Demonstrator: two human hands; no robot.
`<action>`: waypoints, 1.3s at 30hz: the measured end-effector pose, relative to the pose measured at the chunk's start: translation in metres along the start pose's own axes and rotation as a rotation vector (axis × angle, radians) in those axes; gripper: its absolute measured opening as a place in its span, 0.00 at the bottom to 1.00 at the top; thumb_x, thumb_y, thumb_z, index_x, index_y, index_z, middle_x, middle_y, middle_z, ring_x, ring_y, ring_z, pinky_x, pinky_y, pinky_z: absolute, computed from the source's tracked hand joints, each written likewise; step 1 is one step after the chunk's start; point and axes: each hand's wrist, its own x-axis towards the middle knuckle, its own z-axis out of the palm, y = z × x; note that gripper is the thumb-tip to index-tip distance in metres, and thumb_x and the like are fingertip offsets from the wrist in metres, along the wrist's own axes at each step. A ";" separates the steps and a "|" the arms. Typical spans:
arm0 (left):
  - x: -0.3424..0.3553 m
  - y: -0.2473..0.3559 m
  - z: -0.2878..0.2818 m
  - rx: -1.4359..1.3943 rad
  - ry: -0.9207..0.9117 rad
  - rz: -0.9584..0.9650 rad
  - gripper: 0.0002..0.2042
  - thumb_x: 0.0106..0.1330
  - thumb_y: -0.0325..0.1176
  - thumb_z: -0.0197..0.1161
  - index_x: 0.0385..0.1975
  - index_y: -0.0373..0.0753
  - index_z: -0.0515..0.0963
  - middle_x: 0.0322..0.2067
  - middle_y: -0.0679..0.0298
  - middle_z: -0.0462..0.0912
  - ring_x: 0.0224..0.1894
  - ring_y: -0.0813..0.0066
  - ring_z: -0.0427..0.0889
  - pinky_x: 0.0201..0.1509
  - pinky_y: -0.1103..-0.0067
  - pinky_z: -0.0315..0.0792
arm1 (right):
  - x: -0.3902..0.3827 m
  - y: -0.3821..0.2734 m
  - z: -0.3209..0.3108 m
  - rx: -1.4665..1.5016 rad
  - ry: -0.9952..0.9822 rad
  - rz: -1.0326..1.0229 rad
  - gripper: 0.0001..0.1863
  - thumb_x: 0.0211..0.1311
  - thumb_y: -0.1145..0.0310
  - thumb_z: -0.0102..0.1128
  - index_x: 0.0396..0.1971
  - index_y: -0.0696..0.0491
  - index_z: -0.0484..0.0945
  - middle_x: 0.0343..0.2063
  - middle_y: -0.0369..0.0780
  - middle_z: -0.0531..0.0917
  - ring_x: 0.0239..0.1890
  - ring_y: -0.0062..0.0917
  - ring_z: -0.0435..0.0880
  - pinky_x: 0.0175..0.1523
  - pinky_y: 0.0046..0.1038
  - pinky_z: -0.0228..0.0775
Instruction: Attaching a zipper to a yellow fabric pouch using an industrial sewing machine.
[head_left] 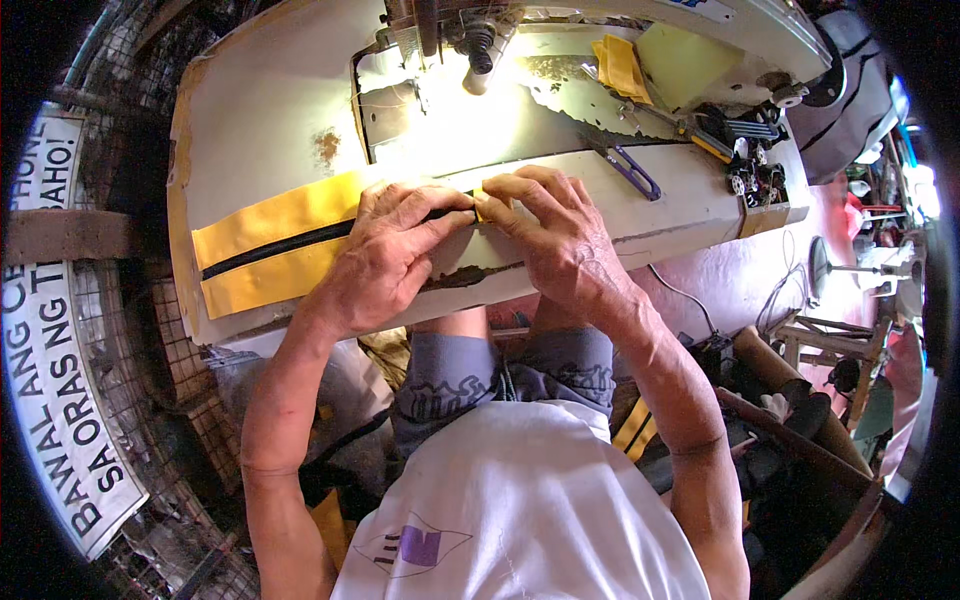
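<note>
A long yellow fabric strip with a black zipper down its middle lies on the sewing table, reaching from the left side to my hands. My left hand rests over its right end, thumb and forefinger pinched on the zipper's end. Close against it, my right hand has thumb and forefinger closed on a small yellow fabric piece at the zipper's tip. My fingers partly cover where the two meet. Both hands are just in front of the brightly lit sewing machine.
Purple-handled thread snips lie right of my hands. Beyond them are a yellow-handled screwdriver and a box of metal bobbins. Folded yellow pieces lie under the machine's arm. The table's chipped front edge runs just above my lap.
</note>
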 end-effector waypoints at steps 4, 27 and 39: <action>0.000 0.000 0.001 0.028 0.002 0.006 0.24 0.53 0.21 0.56 0.53 0.38 0.77 0.57 0.61 0.73 0.58 0.59 0.69 0.66 0.64 0.59 | 0.002 -0.016 -0.009 -0.038 -0.043 0.024 0.32 0.43 0.67 0.62 0.54 0.55 0.74 0.55 0.43 0.72 0.60 0.40 0.68 0.63 0.41 0.61; 0.014 0.007 0.015 0.206 0.172 0.139 0.22 0.50 0.19 0.59 0.49 0.35 0.76 0.52 0.58 0.76 0.56 0.58 0.73 0.63 0.61 0.61 | -0.003 -0.006 -0.003 -0.044 0.012 0.017 0.32 0.39 0.69 0.62 0.53 0.55 0.75 0.53 0.42 0.72 0.61 0.40 0.67 0.63 0.41 0.61; 0.010 0.001 0.008 0.282 0.128 0.197 0.22 0.54 0.24 0.63 0.53 0.38 0.77 0.51 0.60 0.79 0.57 0.63 0.74 0.65 0.57 0.61 | -0.011 -0.008 0.000 0.027 0.078 0.007 0.28 0.44 0.72 0.59 0.52 0.59 0.74 0.50 0.46 0.76 0.58 0.43 0.70 0.64 0.43 0.61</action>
